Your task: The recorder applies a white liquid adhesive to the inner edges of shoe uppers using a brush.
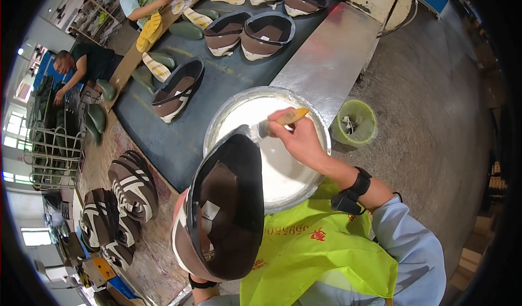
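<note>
My left hand [178, 202] holds a brown shoe upper [187, 246], tilted with its dark-lined opening facing me. Most of that hand is hidden behind the upper, with only a bit of it showing at the left edge. A brush with a yellow handle [294, 116] is gripped in my right hand [300, 140]. Its bristles touch or nearly touch the upper's far tip, where whitish stuff shows. Below my right hand is a large round basin [225, 106] of white liquid, partly covered by the upper.
A dark belt [223, 83] carries brown shoe uppers [266, 36], yellow-and-white soles [156, 66] and green shoe lasts [144, 79]. More brown shoes [133, 186] lie piled at left. A green bin [354, 123] stands right of the basin. Two people work across the belt, beside a rack [54, 148].
</note>
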Tool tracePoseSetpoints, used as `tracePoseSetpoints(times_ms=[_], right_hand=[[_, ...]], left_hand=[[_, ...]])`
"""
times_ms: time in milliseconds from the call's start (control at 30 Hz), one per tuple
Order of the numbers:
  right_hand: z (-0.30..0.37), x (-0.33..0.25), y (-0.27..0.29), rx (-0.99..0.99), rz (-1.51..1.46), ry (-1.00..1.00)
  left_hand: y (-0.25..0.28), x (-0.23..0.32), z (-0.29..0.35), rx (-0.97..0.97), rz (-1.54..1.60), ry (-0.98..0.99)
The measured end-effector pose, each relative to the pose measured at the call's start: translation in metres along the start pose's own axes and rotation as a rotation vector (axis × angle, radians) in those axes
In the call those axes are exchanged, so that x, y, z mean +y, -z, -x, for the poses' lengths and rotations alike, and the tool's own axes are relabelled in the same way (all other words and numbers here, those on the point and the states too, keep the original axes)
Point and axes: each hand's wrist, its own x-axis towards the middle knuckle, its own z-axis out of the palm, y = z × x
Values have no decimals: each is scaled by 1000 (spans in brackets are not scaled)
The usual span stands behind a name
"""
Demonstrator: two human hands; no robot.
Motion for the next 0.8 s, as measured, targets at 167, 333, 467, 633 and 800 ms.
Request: tracePoseSetpoints(times_ms=[167,333,467,633,800], right_hand=[[39,17,-8,-76,-402,-476],[42,11,0,-60,-18,-184],[28,22,6,-151,464,-22],[23,-14,2,-94,287,331],[7,-50,-8,-54,-49,492]], left_hand=[[2,-41,8,179,37,50],[8,-89,27,387,282,-8],[-13,-59,26,-435,100,250],[-35,-21,26,-247,470,753],[-23,-23,33,-565,362,804]])
